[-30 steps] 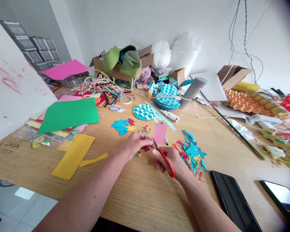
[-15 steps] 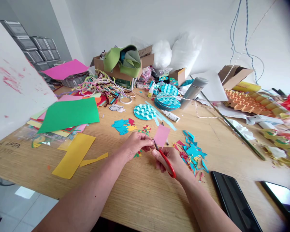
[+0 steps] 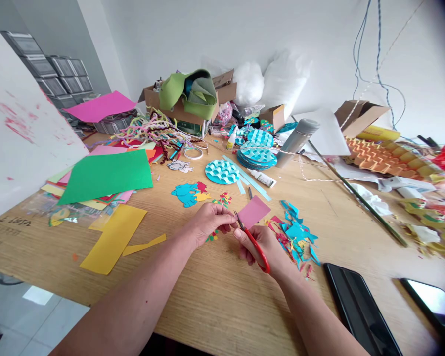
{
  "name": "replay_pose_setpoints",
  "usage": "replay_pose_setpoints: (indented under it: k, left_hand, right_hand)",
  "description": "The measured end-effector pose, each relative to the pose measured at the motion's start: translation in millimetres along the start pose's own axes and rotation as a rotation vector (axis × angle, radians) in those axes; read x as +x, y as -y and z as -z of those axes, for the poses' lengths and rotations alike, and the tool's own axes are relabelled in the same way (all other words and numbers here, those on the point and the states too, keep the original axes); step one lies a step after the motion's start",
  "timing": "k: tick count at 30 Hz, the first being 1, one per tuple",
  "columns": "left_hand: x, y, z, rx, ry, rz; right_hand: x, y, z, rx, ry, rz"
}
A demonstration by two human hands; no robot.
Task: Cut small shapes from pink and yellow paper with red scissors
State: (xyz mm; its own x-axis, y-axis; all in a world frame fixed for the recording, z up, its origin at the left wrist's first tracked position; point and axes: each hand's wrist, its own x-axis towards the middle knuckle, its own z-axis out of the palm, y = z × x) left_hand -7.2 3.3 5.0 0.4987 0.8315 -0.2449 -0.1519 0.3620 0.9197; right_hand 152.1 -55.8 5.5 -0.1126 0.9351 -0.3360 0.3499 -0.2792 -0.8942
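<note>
My left hand (image 3: 208, 222) pinches the near corner of a small pink paper piece (image 3: 253, 210), fingers pressed together. My right hand (image 3: 262, 245) grips red-handled scissors (image 3: 255, 246), whose blades meet the paper's lower left edge. The pink piece sticks up and to the right above the wooden table (image 3: 222, 296). Small coloured scraps (image 3: 212, 236) lie under my left hand.
Blue and red paper offcuts (image 3: 294, 232) lie right of my hands. A blue cut-out animal (image 3: 187, 193), a wave-patterned disc (image 3: 221, 171) and a glue tube (image 3: 261, 178) sit farther back. Green (image 3: 106, 175) and yellow sheets (image 3: 113, 238) lie left. Two dark devices (image 3: 356, 306) rest near right.
The pink paper has turned clockwise, its free end swinging right and flattening. Both hands and the scissors stay almost in place.
</note>
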Motion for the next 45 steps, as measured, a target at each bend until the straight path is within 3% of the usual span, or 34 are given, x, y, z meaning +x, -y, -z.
replay_pose_setpoints:
  k: [9, 19, 45]
  left_hand:
    - [-1, -1, -0.4, 0.007, 0.002, 0.019]
    - [0, -1, 0.5, -0.020, 0.012, 0.024]
    - [-2, -2, -1.3, -0.038, 0.011, 0.041]
  right_hand:
    - [-3, 10, 0, -0.029, 0.026, 0.001]
    - [1, -1, -2, 0.060, 0.025, 0.101]
    - [-3, 5, 1, 0.003, 0.064, 0.121]
